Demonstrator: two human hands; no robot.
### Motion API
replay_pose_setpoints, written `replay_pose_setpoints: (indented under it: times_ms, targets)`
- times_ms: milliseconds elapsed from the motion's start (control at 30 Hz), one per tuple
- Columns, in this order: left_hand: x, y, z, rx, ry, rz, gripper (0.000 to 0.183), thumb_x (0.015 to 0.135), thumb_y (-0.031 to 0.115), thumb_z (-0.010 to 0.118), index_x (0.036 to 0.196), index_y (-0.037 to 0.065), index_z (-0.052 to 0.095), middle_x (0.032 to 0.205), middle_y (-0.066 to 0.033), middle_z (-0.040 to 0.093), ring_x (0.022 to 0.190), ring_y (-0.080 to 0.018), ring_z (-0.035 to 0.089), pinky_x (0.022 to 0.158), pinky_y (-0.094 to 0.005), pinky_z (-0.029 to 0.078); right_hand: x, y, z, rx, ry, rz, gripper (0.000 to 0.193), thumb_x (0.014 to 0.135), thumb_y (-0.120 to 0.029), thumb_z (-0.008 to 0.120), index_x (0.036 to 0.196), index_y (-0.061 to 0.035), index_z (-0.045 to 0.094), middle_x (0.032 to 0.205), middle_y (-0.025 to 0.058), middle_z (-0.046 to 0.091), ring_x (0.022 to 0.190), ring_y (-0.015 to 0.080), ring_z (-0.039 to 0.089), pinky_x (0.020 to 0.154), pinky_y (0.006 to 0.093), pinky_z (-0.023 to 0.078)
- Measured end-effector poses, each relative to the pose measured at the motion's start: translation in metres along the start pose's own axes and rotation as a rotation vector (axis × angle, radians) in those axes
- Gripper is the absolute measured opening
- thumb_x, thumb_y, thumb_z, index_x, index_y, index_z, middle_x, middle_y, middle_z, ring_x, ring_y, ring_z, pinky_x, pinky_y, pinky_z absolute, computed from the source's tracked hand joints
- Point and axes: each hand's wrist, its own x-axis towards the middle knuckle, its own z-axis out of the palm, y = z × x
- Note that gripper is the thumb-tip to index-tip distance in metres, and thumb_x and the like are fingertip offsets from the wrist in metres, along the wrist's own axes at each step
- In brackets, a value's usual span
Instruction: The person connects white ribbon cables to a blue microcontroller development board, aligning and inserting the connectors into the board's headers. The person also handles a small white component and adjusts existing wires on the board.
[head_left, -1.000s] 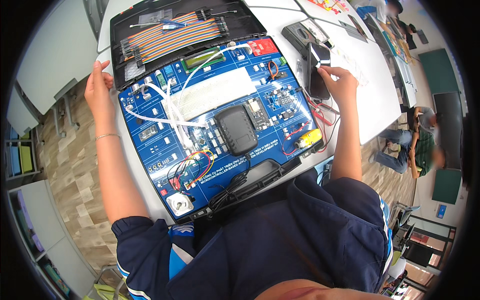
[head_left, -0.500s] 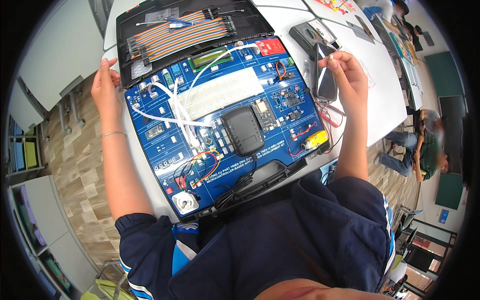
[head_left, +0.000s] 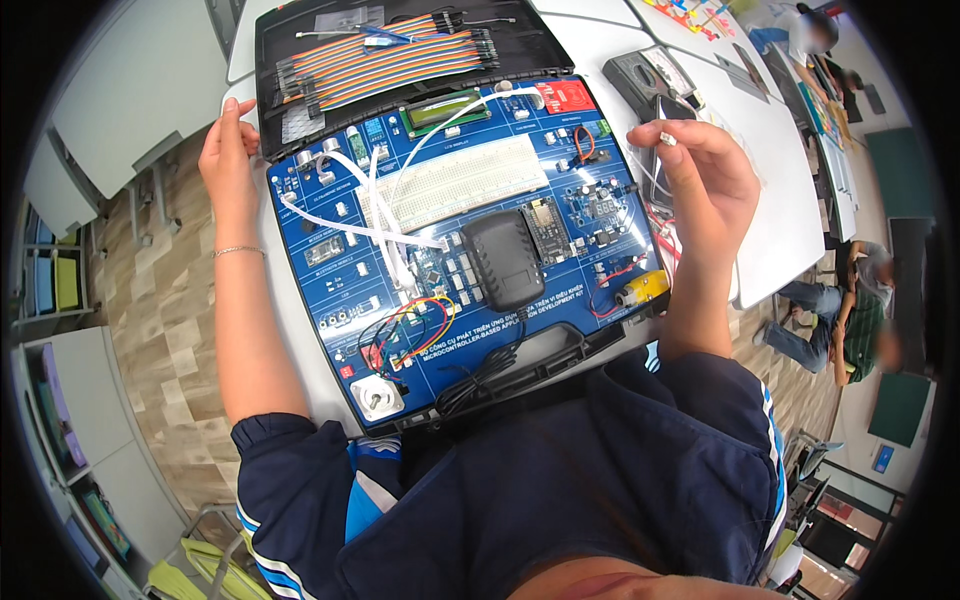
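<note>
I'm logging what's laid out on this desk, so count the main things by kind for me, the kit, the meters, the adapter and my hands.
Blue trainer board: 1
Black power adapter on the board: 1
Bundle of rainbow jumper wires in the lid: 1
Grey meter on the table: 1
Hands: 2, left hand at the case edge, right hand pinching a small white plug
Total: 6

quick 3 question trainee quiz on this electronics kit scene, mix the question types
1. True or false: the left hand rests at the edge of the black case lid.
2. What does the right hand pinch: A a small white connector, B a screwdriver, C a battery?
3. What black boxy thing lies on the blue circuit training board?

Key:
1. True
2. A
3. A black power adapter
</note>
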Motion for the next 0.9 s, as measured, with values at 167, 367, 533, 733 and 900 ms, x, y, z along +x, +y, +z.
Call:
replay_pose_setpoints:
  times_ms: [167, 367, 533, 733, 900]
  targets:
    - [0.0, -0.002, -0.001, -0.007, 0.034, -0.015, 0.043, 0.102, 0.039, 0.062, 0.111, -0.001, 0.074, 0.071, 0.0056, 0.052, 0.069, -0.0051, 0.043, 0.066, -0.0217, 0.035, -0.004, 0.008, -0.007, 0.08, 0.027, 0.045, 0.016, 0.095, 0.005, 0.065, 0.112, 0.0052, 0.066, 0.103, 0.0162, 0.073, 0.101, 0.0227, 0.072, 0.092, 0.034, 0.056]
    - [0.0, -0.001, -0.001, -0.002, 0.019, -0.015, 0.045, 0.103, 0.04, 0.061, 0.112, -0.003, 0.072, 0.072, 0.0058, 0.052, 0.07, -0.0051, 0.043, 0.066, -0.022, 0.035, -0.007, 0.017, -0.018, 0.178, 0.05, 0.085, 0.016, 0.1, 0.0, 0.06, 0.115, 0.0034, 0.06, 0.097, 0.015, 0.071, 0.091, 0.0201, 0.069, 0.085, 0.0322, 0.054]
    - [-0.003, 0.004, 0.0, 0.001, 0.022, -0.022, 0.045, 0.102, 0.04, 0.062, 0.112, -0.002, 0.073, 0.072, 0.0058, 0.052, 0.071, -0.0054, 0.043, 0.067, -0.022, 0.035, -0.005, 0.028, -0.033, 0.321, 0.131, 0.147, 0.019, 0.104, -0.007, 0.055, 0.121, 0.0003, 0.054, 0.096, 0.0143, 0.068, 0.08, 0.0184, 0.063, 0.075, 0.0289, 0.051]
    - [-0.005, 0.008, 0.003, 0.025, 0.015, -0.031, 0.048, 0.104, 0.04, 0.059, 0.119, -0.004, 0.068, 0.073, 0.0062, 0.05, 0.069, -0.0034, 0.043, 0.066, -0.0196, 0.035, -0.007, 0.031, -0.028, 0.143, 0.227, 0.159, 0.023, 0.104, -0.009, 0.058, 0.124, 0.0006, 0.054, 0.1, 0.0164, 0.071, 0.075, 0.0167, 0.064, 0.072, 0.0269, 0.051]
    - [-0.003, 0.003, -0.002, 0.023, 0.038, -0.026, 0.044, 0.103, 0.039, 0.061, 0.113, -0.003, 0.072, 0.072, 0.0058, 0.051, 0.069, -0.0054, 0.043, 0.066, -0.022, 0.036, -0.007, 0.033, -0.023, 0.033, 0.218, 0.167, 0.022, 0.104, -0.01, 0.059, 0.122, 0.0017, 0.058, 0.101, 0.0177, 0.073, 0.071, 0.0157, 0.066, 0.073, 0.0259, 0.051]
